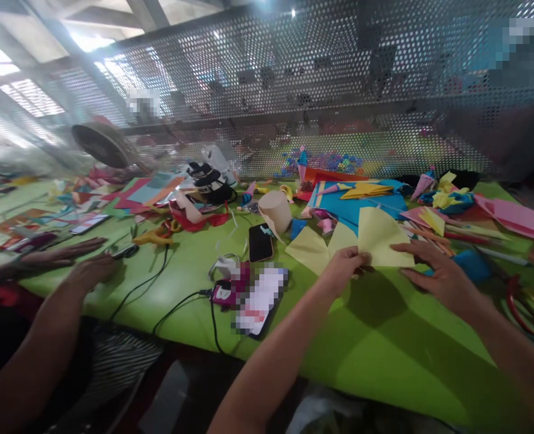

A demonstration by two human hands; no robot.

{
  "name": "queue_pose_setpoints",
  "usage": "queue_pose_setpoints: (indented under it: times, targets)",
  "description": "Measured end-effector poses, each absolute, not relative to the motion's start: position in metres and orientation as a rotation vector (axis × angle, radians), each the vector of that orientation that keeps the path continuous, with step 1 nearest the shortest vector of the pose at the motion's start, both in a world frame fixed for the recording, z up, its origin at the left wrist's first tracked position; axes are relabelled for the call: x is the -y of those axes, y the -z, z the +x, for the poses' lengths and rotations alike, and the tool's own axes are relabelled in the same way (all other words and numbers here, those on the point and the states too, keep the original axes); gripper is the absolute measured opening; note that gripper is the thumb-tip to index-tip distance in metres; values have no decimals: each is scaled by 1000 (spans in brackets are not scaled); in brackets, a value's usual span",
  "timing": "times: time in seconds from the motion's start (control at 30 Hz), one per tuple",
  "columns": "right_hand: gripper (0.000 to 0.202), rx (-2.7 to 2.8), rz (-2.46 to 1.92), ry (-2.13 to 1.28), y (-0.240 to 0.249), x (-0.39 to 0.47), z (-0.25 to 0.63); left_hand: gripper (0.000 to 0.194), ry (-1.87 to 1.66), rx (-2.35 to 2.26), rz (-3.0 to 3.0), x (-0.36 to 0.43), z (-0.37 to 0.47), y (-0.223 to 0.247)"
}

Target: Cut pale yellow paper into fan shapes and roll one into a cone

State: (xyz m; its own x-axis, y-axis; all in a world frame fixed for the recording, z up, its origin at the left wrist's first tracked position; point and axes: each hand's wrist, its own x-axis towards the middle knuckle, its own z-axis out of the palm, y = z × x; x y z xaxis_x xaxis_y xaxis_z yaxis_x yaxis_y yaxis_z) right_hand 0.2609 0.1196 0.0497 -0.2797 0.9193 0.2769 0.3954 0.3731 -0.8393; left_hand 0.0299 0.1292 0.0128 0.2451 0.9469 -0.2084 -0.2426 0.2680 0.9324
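Observation:
My left hand (345, 268) pinches the lower left corner of a pale yellow sheet of paper (379, 236), which stands raised above the green table. Close to the sheet's right edge, my right hand (441, 271) has its thumb and fingers apart; the fingertips reach the paper's edge, and whether they press on it is hard to see. Behind my left hand lies another pale yellow folded paper (310, 247). Blue paper sheets (334, 208) with a yellow folded piece (366, 191) on top lie farther back.
A phone with a lit screen (261, 301), a dark phone (260, 243), cables and a paper roll (276, 211) are left of my hands on the green table (407, 355). Scissors with red handles (513, 304) lie right. A co-worker's hands (90, 271) rest at left. Perforated metal panel (267, 78) behind.

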Motion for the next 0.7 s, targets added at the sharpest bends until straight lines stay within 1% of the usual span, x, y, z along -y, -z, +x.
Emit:
queue_pose_setpoints:
  times: [0.1,0.17,0.33,0.53,0.7]
  targets:
    - [21,1913,-1141,-760,-51,-120,258,36,-980,-907,969,-128,32,-15]
    - [16,1897,-1158,-748,-51,-120,258,38,-982,-893,985,-127,34,-16]
    - [16,1805,-1177,-664,-43,-121,258,44,-936,-848,1038,-124,36,-20]
    - [20,1718,-1253,-587,-35,-120,258,49,-891,-829,1092,-119,38,-24]
    - [16,1680,-1285,-575,-40,-117,255,50,-865,-779,1157,-117,38,-25]
